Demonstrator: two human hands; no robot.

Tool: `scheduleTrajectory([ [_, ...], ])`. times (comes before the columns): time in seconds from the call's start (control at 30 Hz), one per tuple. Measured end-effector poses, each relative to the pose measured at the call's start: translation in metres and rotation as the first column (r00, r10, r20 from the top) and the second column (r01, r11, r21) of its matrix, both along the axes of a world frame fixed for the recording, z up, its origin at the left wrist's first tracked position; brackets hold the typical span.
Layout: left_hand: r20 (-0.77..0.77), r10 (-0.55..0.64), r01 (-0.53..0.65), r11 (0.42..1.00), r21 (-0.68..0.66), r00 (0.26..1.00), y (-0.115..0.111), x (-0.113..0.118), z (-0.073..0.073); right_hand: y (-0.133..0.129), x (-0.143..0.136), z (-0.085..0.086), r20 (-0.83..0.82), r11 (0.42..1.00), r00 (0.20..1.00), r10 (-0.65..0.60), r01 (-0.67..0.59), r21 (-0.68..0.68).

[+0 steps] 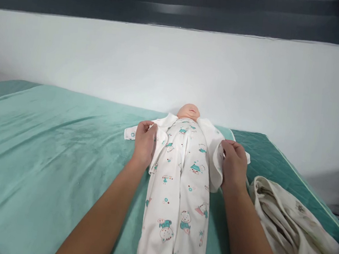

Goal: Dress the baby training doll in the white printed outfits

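While a baby doll [189, 111] lies on its back near the far edge of the bed [48, 150], the head view shows it dressed in a white printed romper [180, 193] whose legs run toward the near edge. The left hand [145, 142] has its fingers curled around the garment's open flap at the doll's side, pinching the cloth. The right hand [234, 164] grips the opposite flap in the same way, fingers bent over the fabric. A crumpled cream cloth [292, 229] lies by the bed's right edge, near the right forearm.
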State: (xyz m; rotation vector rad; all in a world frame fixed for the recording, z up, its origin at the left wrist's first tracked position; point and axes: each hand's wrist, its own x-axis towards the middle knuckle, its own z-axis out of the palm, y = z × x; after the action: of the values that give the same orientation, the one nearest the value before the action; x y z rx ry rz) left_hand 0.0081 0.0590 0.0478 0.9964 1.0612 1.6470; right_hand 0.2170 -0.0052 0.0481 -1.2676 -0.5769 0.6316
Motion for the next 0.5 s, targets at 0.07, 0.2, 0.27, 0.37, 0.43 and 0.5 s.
scheduleTrajectory([
  [0.07, -0.066, -0.005, -0.003, 0.994, -0.108, 0.998, 0.003, -0.002, -0.003, 0.004, 0.004, -0.005, 0.103, 0.996, 0.994, 0.032, -0.022, -0.09],
  [0.2, -0.339, -0.054, -0.001, 0.987, -0.16, 0.939, 0.002, 0.0, -0.005, 0.009, 0.003, -0.015, 0.337, 0.981, 0.929, 0.151, -0.1, -0.165],
  [0.27, -0.423, -0.039, -0.027, 0.989, -0.149, 0.905, 0.001, 0.002, -0.004, 0.011, 0.002, -0.017, 0.384, 0.98, 0.91, 0.155, -0.094, -0.173],
  [0.37, -0.451, -0.038, -0.032, 0.989, -0.147, 0.892, 0.0, 0.004, -0.004, 0.012, 0.002, -0.018, 0.371, 0.981, 0.916, 0.153, -0.096, -0.166],
  [0.43, -0.454, -0.021, -0.029, 0.994, -0.104, 0.891, 0.0, 0.005, -0.005, 0.013, 0.003, -0.017, 0.365, 0.984, 0.919, 0.146, -0.096, -0.153],
  [0.5, -0.456, 0.019, -0.04, 0.999, -0.036, 0.89, 0.001, 0.003, -0.005, 0.013, 0.008, -0.016, 0.394, 0.987, 0.909, 0.133, -0.086, -0.135],
])
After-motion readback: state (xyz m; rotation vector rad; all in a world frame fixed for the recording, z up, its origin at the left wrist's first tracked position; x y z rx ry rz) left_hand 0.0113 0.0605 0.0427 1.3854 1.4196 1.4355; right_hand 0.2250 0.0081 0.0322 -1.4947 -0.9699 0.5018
